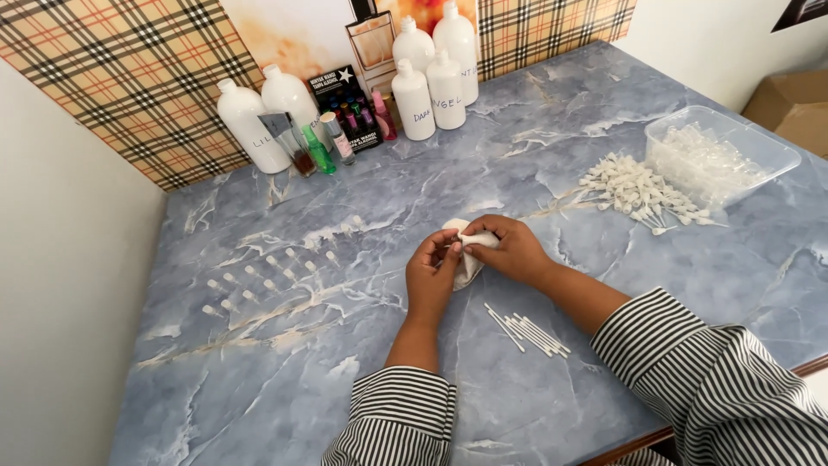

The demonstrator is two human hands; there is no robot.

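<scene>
Blue-grey marble table fills the view, with a plaid panel and a plain wall behind it. At the middle of the table both hands meet over a small white cloth. The left hand pinches its near-left edge with thumb and fingertips closed on the fabric; the right hand curls over the far-right side, fingers closed, and a thin white tube seems to lie across the cloth under its thumb. The step in hand looks like wiping or wrapping that small piece in the cloth; whether the tube is fully gripped I cannot tell. Just near-right of the hands lies a loose bundle of thin white sticks. Left of the hands, small clear vials stand in rows. Far right sit a heap of white spray tops and a clear plastic tub of more parts. Along the far edge stand white bottles and small coloured bottles. A next move would call for a steady pinch on the cloth while the other hand works the small part
</scene>
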